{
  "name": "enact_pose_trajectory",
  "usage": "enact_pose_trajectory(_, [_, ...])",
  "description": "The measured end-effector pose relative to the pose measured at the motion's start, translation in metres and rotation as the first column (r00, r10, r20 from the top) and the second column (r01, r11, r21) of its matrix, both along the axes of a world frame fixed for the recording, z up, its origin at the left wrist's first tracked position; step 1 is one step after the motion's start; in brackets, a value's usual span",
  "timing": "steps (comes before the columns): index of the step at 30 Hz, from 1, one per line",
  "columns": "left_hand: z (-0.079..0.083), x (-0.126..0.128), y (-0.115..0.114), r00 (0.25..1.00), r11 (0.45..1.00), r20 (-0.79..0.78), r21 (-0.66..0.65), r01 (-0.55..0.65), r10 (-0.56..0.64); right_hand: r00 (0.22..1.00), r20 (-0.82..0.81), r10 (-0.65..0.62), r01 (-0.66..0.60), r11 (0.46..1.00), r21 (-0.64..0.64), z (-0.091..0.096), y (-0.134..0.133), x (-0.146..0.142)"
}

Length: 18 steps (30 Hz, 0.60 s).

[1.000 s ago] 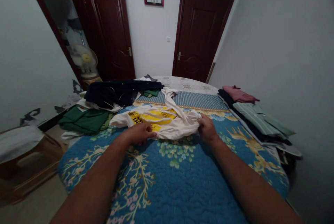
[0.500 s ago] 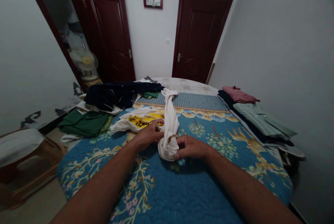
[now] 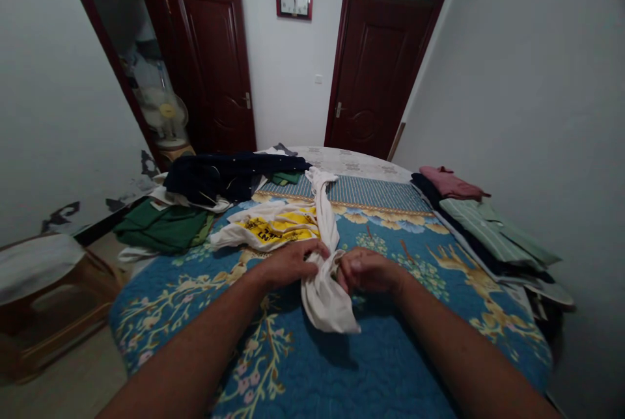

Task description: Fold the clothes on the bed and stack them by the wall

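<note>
A white T-shirt with a yellow print (image 3: 293,224) lies bunched on the blue flowered bedspread (image 3: 303,367). Part of it is drawn into a long twisted strip running from the far side of the bed toward me. My left hand (image 3: 290,264) and my right hand (image 3: 366,270) both grip this strip side by side, fingers closed on the cloth. A loose end of the shirt hangs down below my hands onto the bedspread.
A dark navy garment (image 3: 224,175) and green clothes (image 3: 159,224) are heaped at the left of the bed. Folded clothes (image 3: 488,227), striped green and pink, lie stacked along the right edge by the wall. A wooden stool (image 3: 43,289) stands at the left. Two dark doors are behind.
My hands came together from the spread shirt's edges and gathered the cloth into a strip. Since half a second ago, the gripped end has been pulled nearer, now hanging below my hands.
</note>
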<state>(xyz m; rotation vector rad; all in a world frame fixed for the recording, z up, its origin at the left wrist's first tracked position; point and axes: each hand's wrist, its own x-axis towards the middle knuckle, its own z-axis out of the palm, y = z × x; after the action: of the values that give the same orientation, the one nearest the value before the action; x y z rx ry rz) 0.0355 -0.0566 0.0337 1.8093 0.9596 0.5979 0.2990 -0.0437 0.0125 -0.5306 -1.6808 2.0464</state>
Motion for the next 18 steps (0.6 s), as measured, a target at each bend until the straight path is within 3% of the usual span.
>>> enact_pose_trajectory(2, [-0.007, -0.001, 0.003, 0.994, 0.994, 0.005, -0.001, 0.109, -0.109, 0.969, -0.031, -0.244, 0.243, 0.970, -0.026, 0.003, 0.009, 0.008])
enact_pose_trajectory(4, [-0.012, 0.000, 0.003, 0.970, 0.970, 0.019, -0.020, 0.241, -0.241, 0.867, -0.004, -0.498, 0.498, 0.867, -0.005, 0.005, 0.017, 0.011])
enact_pose_trajectory(6, [-0.014, 0.003, 0.001, 0.932, 0.931, 0.012, -0.045, 0.363, -0.363, 0.773, 0.047, -0.632, 0.632, 0.774, 0.020, 0.002, 0.023, 0.010])
enact_pose_trajectory(9, [-0.011, 0.008, -0.004, 0.871, 0.870, -0.027, -0.063, 0.489, -0.491, 0.753, 0.109, -0.649, 0.643, 0.761, 0.091, -0.009, 0.026, 0.002])
enact_pose_trajectory(12, [-0.005, 0.010, -0.006, 0.823, 0.822, -0.032, -0.079, 0.564, -0.567, 0.749, 0.112, -0.653, 0.611, 0.746, 0.264, -0.021, 0.026, -0.011])
enact_pose_trajectory(15, [-0.003, 0.008, -0.005, 0.790, 0.786, -0.003, -0.100, 0.610, -0.613, 0.708, 0.116, -0.696, 0.604, 0.683, 0.411, -0.026, 0.032, -0.023])
enact_pose_trajectory(18, [-0.003, 0.006, -0.004, 0.778, 0.773, 0.006, -0.118, 0.624, -0.628, 0.638, 0.120, -0.761, 0.583, 0.579, 0.570, -0.025, 0.053, -0.028])
